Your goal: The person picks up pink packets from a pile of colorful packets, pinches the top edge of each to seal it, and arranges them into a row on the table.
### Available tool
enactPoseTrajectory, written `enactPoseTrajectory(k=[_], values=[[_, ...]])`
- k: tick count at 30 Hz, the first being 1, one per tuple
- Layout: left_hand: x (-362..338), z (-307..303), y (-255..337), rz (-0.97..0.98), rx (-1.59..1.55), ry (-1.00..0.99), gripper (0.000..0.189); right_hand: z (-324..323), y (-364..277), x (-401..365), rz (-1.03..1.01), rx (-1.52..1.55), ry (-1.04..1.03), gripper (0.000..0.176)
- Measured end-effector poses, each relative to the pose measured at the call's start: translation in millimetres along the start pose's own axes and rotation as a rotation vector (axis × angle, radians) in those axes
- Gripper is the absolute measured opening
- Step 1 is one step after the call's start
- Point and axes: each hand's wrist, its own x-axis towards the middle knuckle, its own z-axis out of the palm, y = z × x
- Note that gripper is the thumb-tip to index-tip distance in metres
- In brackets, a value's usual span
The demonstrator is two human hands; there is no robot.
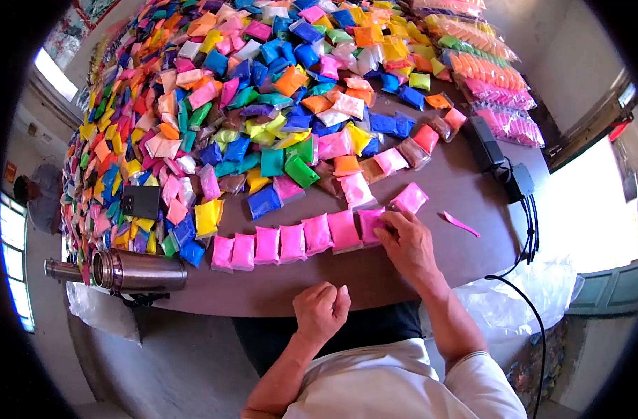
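The row of pink packets runs sideways along the tabletop, its right end slightly farther from the person. The end packet lies at the row's right end, its long axis pointing away from the person toward the colorful pile. The right hand reaches that end, bent fingers at the packet's right edge; whether they grip it, I cannot tell. The left hand is closed in a fist, on the person's side of the row. Right of the row lies a pink plastic tool; left, a metal flask.
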Motion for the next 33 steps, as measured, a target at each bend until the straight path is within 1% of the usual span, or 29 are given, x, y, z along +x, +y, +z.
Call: enactPoseTrajectory(k=[4,6,7,9,10,11,13,14,16,20,22,23,25,26,28,29,30,31,32,33], values=[[-1,1,0,0.005,0.004,0.006,0.03,0,4,1,-0.037,-0.022,0.006,0.019],[-1,2,-2,0.005,0.0,0.011,0.029,-3,11,0,0.005,0.038,0.131,0.019],[-2,3,-2,0.0,0.009,0.012,0.029,-9,14,1,0.006,0.032,0.127,0.019],[-3,2,-1,-0.004,0.016,0.012,0.029,-23,20,8,0.062,-0.15,0.252,0.02],[-3,1,-1,-0.001,0.029,0.005,0.029,-26,28,12,0.042,-0.224,0.295,0.025],[-1,1,0,0.004,0.042,0.001,0.029,-29,34,15,0.043,-0.23,0.302,0.025],[1,0,2,0.017,0.034,0.014,0.028,-34,43,20,0.004,-0.39,0.298,0.03],[1,0,2,0.023,0.034,0.025,0.028,-35,46,21,0.004,-0.392,0.299,0.03],[1,0,1,0.025,0.035,0.021,0.028,-33,51,23,-0.076,-0.55,0.266,0.035],[0,0,1,0.015,0.027,0.02,0.027,-27,56,26,-0.136,-0.524,0.26,0.038],[0,0,2,0.013,0.023,0.023,0.028,-36,46,29,0.129,-0.279,0.115,0.036],[1,0,2,0.015,0.021,0.025,0.028,-41,44,28,0.13,-0.282,0.118,0.036],[0,0,1,0.002,0.01,0.009,0.028,-50,43,24,0.317,0.192,0.042,0.033],[-1,0,1,-0.013,0.002,-0.008,0.028,-49,42,20,0.319,0.19,0.042,0.033],[-2,-1,0,-0.026,-0.037,-0.015,0.028,-43,39,4,0.281,0.852,-0.012,0.035],[-2,-1,0,-0.038,-0.073,-0.019,0.028,-42,34,-3,0.289,0.869,-0.065,0.032],[-1,-3,0,-0.044,-0.073,-0.025,0.028,-39,30,-11,0.303,0.959,-0.128,0.032],[1,-7,2,-0.076,-0.158,-0.058,0.028,-35,25,-18,0.317,1.05,-0.195,0.031],[2,-10,2,-0.109,-0.242,-0.089,0.029,-31,19,-25,0.327,1.053,-0.201,0.031],[1,-11,2,-0.12,-0.237,-0.095,0.029,-27,13,-33,0.3,1.075,-0.283,0.029]])
